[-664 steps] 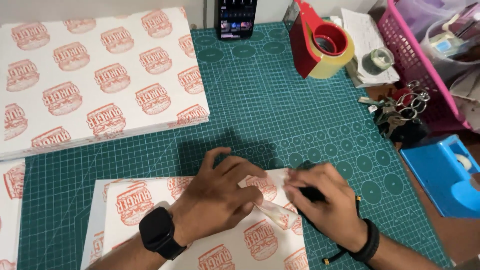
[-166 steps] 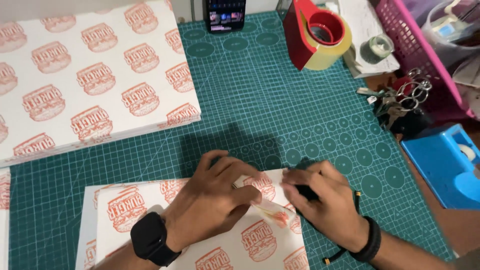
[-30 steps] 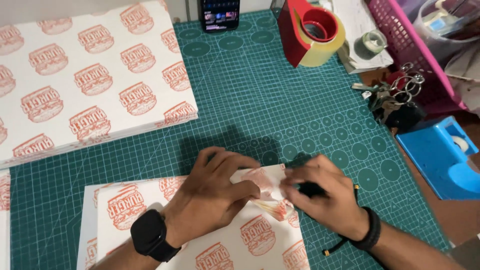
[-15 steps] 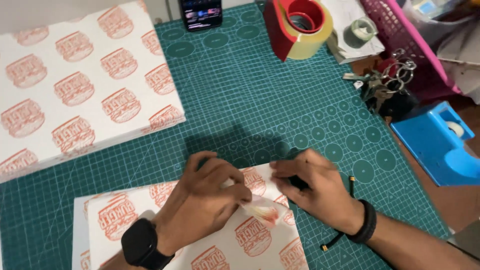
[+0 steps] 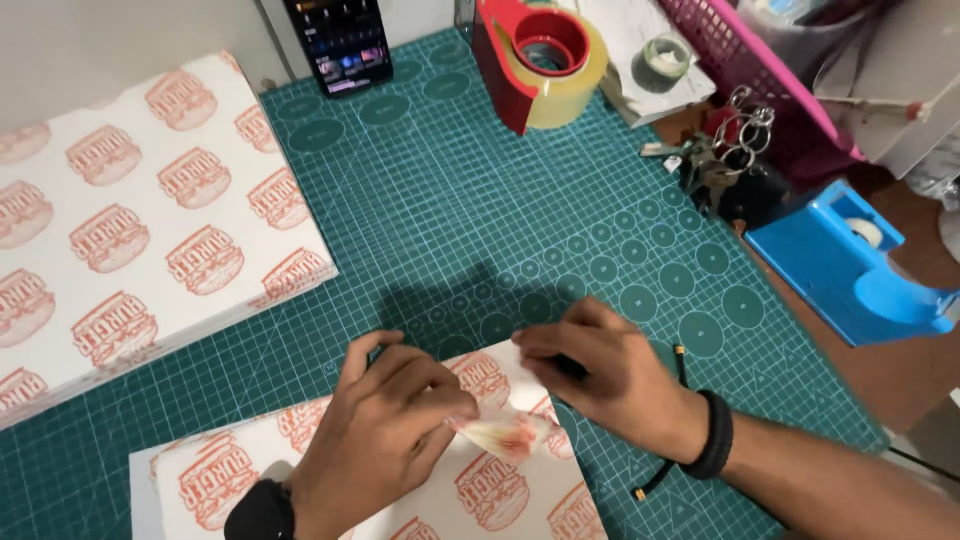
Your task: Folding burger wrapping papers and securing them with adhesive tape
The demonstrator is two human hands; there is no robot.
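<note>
Two hands meet over a printed paper sheet (image 5: 500, 495) on the green cutting mat (image 5: 450, 220). Left hand (image 5: 385, 440) pinches a folded strip of paper (image 5: 500, 435), its long axis running toward the right hand (image 5: 610, 375), which is closed on a dark object near the sheet's upper corner.

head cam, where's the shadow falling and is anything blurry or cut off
Head view: a dark shadow lies on the green cutting mat just beyond both hands, so the light seems to come from the near side. The left hand and right hand look slightly soft, as does the folded paper corner pinched between them. The tape roll and phone are cropped at the top edge.
</note>
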